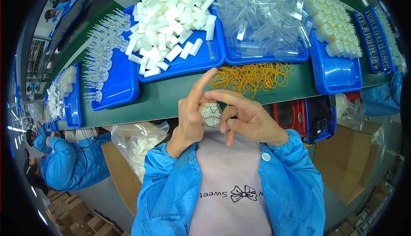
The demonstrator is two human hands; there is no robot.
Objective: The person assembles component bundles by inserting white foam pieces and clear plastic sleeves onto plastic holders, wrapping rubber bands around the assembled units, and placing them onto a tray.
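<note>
In front of my chest, a round bundle of white-ended pieces (211, 115) is seen end on, with dark lines between the pieces. My left hand (190, 115) is closed round its left side, the index finger stretched upward. My right hand (248, 114) is at the bundle's right side, fingers bent and pinching a yellow rubber band (227, 100). Whether that band loops fully round the bundle is hidden by the fingers. Just beyond my hands, a heap of yellow rubber bands (252, 78) lies on the green table (160, 101).
Blue trays along the table hold white cylinders (171, 20), clear plastic tubes (263, 17), clear nozzle-like parts (105, 50) and banded bundles (334, 22). A plastic bag of white pieces (141, 144) sits at a cardboard box, left. Another box (346, 159) stands right. Co-workers (75, 163) sit left.
</note>
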